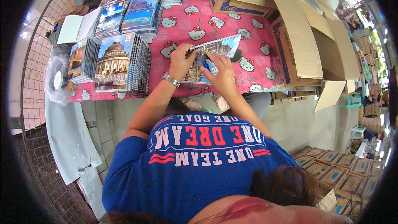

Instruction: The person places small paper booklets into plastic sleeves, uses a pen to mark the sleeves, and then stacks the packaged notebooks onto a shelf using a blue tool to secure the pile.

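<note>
A spiral-bound notebook (226, 47) with a building photo on its cover lies at a slant on the pink cartoon-print tablecloth in front of me. My left hand (181, 63) is closed at the notebook's left end, its fingers at the end of the wire coil. A watch is on that wrist. My right hand (222, 72) bends over the cover with a small blue-and-dark tool (205, 64) in its fingers. The tool's tip is by my left fingertips, and its exact kind is hidden by the hand.
Stacked spiral notebooks (114, 64) stand on the table's left, with more stacks (141, 12) behind. A clear plastic-wrapped roll (58, 79) sits at the left corner. Open cardboard boxes (290, 52) line the right side. Packed cartons (336, 166) are piled on the floor, lower right.
</note>
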Demonstrator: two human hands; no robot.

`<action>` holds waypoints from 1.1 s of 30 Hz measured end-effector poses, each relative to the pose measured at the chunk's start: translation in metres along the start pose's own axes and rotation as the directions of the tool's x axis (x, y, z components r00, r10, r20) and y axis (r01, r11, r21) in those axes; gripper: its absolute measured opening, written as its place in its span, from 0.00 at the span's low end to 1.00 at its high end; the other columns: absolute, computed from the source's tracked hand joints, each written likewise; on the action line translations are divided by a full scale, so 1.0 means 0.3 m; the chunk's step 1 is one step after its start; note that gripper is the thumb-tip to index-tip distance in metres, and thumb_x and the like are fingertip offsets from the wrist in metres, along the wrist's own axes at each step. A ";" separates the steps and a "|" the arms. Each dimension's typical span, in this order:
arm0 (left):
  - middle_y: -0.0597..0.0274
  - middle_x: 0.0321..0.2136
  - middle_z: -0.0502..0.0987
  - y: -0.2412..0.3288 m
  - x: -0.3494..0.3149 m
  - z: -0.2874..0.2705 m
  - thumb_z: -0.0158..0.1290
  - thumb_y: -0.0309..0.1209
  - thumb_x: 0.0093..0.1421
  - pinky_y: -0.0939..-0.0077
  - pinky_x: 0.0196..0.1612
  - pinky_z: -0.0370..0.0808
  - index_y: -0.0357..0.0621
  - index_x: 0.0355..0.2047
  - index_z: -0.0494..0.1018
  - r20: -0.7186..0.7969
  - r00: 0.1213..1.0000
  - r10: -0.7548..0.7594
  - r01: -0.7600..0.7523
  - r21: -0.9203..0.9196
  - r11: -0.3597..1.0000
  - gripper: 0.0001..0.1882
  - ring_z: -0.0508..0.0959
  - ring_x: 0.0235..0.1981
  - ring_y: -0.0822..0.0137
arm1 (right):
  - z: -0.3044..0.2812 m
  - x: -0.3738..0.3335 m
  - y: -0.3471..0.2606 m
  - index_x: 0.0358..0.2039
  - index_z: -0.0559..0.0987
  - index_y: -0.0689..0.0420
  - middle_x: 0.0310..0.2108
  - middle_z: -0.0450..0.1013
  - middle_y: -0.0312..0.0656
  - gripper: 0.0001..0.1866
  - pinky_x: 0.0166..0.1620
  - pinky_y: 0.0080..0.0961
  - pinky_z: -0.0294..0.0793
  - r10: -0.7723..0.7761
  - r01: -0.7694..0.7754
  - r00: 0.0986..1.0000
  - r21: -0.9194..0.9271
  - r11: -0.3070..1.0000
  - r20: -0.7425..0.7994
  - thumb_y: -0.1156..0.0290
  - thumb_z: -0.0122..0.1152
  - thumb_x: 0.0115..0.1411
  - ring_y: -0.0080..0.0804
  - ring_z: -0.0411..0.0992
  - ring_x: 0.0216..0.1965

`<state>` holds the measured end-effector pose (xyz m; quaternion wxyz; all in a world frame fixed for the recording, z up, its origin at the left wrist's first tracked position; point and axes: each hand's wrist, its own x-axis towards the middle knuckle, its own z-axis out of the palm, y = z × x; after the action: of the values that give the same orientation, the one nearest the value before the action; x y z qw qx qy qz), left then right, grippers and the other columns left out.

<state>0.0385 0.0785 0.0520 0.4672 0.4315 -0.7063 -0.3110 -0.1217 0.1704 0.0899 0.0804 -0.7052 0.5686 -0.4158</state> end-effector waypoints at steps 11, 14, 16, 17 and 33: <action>0.56 0.29 0.77 0.053 -0.024 -0.024 0.58 0.21 0.51 0.72 0.30 0.74 0.39 0.36 0.78 -0.045 0.994 0.101 -0.102 -0.018 0.995 0.10 0.78 0.25 0.62 | -0.019 0.027 -0.006 0.52 0.76 0.61 0.43 0.76 0.43 0.21 0.47 0.26 0.72 0.426 -0.757 0.625 0.641 0.126 0.654 0.66 0.63 0.60 0.31 0.74 0.42; 0.56 0.29 0.77 0.168 0.032 -0.131 0.59 0.23 0.52 0.71 0.31 0.76 0.40 0.37 0.79 -0.102 0.959 0.266 -0.255 0.111 0.961 0.10 0.79 0.27 0.62 | -0.017 -0.015 0.022 0.51 0.76 0.61 0.42 0.76 0.40 0.19 0.46 0.27 0.73 0.358 -0.530 0.848 0.642 0.554 0.391 0.68 0.62 0.60 0.30 0.74 0.42; 0.55 0.32 0.79 0.289 0.073 -0.293 0.60 0.24 0.52 0.71 0.31 0.77 0.42 0.36 0.79 -0.162 0.933 0.322 -0.290 0.197 0.937 0.09 0.80 0.28 0.61 | -0.059 -0.040 0.060 0.48 0.77 0.61 0.39 0.77 0.44 0.19 0.48 0.30 0.73 0.320 -0.423 0.898 0.396 0.815 0.301 0.66 0.65 0.57 0.37 0.75 0.44; 0.55 0.34 0.80 0.361 0.094 -0.393 0.59 0.25 0.53 0.70 0.31 0.76 0.42 0.37 0.78 -0.168 0.903 0.394 -0.353 0.232 0.906 0.09 0.79 0.27 0.61 | -0.073 -0.063 0.108 0.47 0.78 0.61 0.39 0.77 0.46 0.20 0.49 0.31 0.73 0.331 -0.396 0.905 0.246 0.885 0.268 0.66 0.66 0.56 0.39 0.75 0.45; 0.46 0.53 0.72 0.070 0.220 -0.746 0.50 0.43 0.59 0.49 0.58 0.66 0.57 0.57 0.66 0.122 0.960 -0.252 0.003 0.895 0.446 0.25 0.66 0.60 0.46 | -0.273 -0.079 0.876 0.44 0.79 0.56 0.35 0.78 0.51 0.19 0.48 0.44 0.73 0.539 -0.478 0.836 -0.619 0.623 -0.104 0.58 0.62 0.56 0.48 0.76 0.44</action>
<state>0.2268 0.0201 0.1782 0.0609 0.6228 -0.7798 0.0191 -0.3705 0.1310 -0.0234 -0.0165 -0.5194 0.8441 -0.1318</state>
